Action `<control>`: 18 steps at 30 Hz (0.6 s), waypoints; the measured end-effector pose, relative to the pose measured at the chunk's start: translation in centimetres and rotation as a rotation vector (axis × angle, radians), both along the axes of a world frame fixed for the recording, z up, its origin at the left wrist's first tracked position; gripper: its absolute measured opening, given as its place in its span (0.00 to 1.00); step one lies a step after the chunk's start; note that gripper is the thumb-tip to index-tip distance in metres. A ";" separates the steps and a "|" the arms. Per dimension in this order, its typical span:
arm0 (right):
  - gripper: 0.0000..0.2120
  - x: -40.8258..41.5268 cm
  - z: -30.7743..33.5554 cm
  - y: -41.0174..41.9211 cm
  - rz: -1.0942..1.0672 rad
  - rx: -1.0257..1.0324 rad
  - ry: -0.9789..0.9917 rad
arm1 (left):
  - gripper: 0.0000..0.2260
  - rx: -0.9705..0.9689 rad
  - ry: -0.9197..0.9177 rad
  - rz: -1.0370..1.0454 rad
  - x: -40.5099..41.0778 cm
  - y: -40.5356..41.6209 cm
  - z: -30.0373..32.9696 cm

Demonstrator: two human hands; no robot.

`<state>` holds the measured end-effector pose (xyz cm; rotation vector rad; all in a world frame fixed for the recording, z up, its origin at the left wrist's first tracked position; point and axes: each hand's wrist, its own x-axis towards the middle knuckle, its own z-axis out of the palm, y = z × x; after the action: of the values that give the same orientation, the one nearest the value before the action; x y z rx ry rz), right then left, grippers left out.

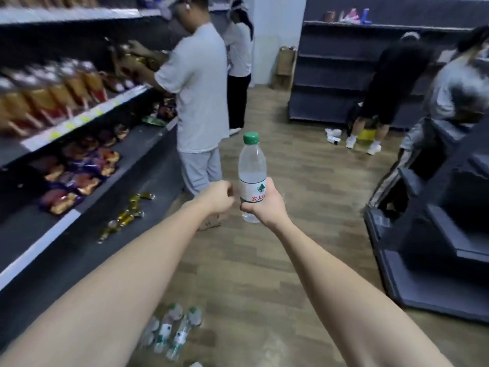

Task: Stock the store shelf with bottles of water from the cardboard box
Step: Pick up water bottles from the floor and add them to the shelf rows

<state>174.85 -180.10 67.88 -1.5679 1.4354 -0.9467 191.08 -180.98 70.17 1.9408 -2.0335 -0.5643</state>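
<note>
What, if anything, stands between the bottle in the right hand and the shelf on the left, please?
Nothing visible blocks it. The right hand holds the bottle upright over open floor; only the empty left hand lies toward the shelf.

The right hand (264, 205) grips an upright water bottle (252, 165); the left hand (217, 198), fisted, hovers just beside.

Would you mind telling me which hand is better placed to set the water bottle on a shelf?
Probably the right hand: it already grips the upright clear plastic green-capped water bottle, while the left hand is a loose empty fist.
</note>
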 end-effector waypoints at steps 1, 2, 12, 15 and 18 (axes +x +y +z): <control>0.27 2.2 0.4 0.2 0.067 -0.011 -0.004 | 0.06 -0.007 0.004 0.051 2.4 1.2 0.6; 0.27 4.4 0.7 0.6 0.135 -0.022 -0.008 | 0.07 -0.013 0.008 0.100 4.8 2.4 1.0; 0.26 26.4 4.4 7.5 0.597 -0.117 -0.004 | 0.18 -0.097 0.244 0.409 25.0 16.2 8.2; 0.26 33.1 5.3 11.1 0.721 -0.119 -0.019 | 0.25 -0.076 0.515 0.479 29.8 21.4 9.5; 0.25 40.2 5.7 15.3 0.798 -0.137 -0.055 | 0.28 -0.194 0.709 0.616 34.4 25.6 10.3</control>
<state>215.09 -164.79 73.54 -1.9603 0.5966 -0.5935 225.46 -155.35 80.45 1.7648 -0.9664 -0.7207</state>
